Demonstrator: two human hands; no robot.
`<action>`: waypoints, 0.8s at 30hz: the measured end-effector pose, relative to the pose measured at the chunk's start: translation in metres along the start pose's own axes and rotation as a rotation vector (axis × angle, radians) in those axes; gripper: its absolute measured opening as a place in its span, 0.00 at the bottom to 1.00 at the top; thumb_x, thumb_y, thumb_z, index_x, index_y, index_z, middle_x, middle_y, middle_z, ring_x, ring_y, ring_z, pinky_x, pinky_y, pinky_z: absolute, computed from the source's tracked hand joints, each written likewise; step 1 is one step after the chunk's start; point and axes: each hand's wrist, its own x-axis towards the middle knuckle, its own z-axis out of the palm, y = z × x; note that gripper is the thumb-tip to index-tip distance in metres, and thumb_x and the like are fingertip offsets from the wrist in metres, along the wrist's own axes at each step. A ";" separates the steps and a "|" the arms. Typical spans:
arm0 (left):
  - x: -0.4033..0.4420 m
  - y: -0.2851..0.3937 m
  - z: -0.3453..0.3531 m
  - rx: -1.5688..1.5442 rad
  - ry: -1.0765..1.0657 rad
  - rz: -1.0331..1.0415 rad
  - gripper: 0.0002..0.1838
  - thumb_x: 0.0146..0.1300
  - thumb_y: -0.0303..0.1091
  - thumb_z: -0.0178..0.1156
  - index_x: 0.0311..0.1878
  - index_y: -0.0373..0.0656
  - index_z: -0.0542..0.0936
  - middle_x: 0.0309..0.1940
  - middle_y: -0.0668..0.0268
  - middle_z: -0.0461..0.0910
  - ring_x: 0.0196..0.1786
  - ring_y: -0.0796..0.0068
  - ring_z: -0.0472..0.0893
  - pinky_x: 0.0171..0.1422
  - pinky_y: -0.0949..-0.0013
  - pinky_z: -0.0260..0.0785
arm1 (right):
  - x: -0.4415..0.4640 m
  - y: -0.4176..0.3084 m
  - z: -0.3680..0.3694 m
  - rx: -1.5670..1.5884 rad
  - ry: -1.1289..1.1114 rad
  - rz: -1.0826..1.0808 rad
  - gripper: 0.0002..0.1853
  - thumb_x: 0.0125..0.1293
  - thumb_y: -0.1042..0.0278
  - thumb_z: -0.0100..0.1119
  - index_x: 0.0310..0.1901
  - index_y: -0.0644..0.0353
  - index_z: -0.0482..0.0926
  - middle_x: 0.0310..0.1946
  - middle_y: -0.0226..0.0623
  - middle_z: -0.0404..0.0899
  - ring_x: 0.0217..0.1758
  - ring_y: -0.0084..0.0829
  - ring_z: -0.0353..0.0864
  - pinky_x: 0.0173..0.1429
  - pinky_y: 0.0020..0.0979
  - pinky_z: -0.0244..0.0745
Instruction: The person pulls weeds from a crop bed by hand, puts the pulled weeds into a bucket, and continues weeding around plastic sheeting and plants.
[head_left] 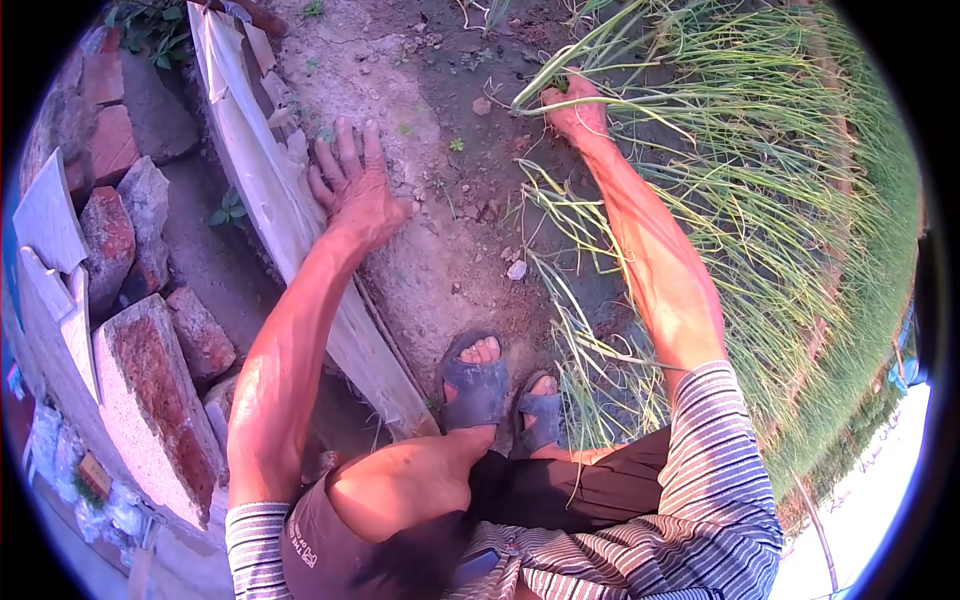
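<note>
Green plants (740,150) | long, thin leaves, some yellowish | dense, leaning, splayed | beside bare soil (460,245)

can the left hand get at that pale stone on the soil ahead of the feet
Probably yes: the left hand is spread open with nothing visible in it, and little but bare soil seems to lie between it and the pale stone.

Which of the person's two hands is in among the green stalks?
The right hand, curled in among the green stalks. The left hand is apart from them, spread over bare soil beside the long pale strip.
</note>
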 end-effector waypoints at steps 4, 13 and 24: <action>-0.001 0.002 -0.003 -0.002 0.003 0.005 0.65 0.50 0.53 0.74 0.80 0.48 0.38 0.80 0.47 0.25 0.79 0.31 0.27 0.76 0.31 0.24 | 0.001 -0.005 0.000 -0.006 0.014 -0.058 0.14 0.60 0.66 0.62 0.45 0.59 0.72 0.30 0.55 0.78 0.36 0.58 0.81 0.41 0.54 0.76; 0.001 -0.008 0.009 -0.016 0.077 0.071 0.67 0.48 0.53 0.74 0.80 0.50 0.35 0.80 0.46 0.23 0.79 0.32 0.24 0.77 0.33 0.22 | -0.002 -0.015 0.004 0.223 0.011 0.025 0.19 0.55 0.59 0.69 0.41 0.65 0.79 0.21 0.36 0.75 0.20 0.30 0.75 0.25 0.33 0.70; 0.003 -0.009 0.012 0.016 0.077 0.062 0.67 0.49 0.57 0.73 0.80 0.53 0.35 0.80 0.48 0.22 0.79 0.32 0.24 0.76 0.33 0.23 | -0.110 0.002 -0.170 1.361 -0.886 0.843 0.14 0.63 0.68 0.56 0.49 0.63 0.73 0.44 0.53 0.80 0.30 0.35 0.87 0.10 0.17 0.70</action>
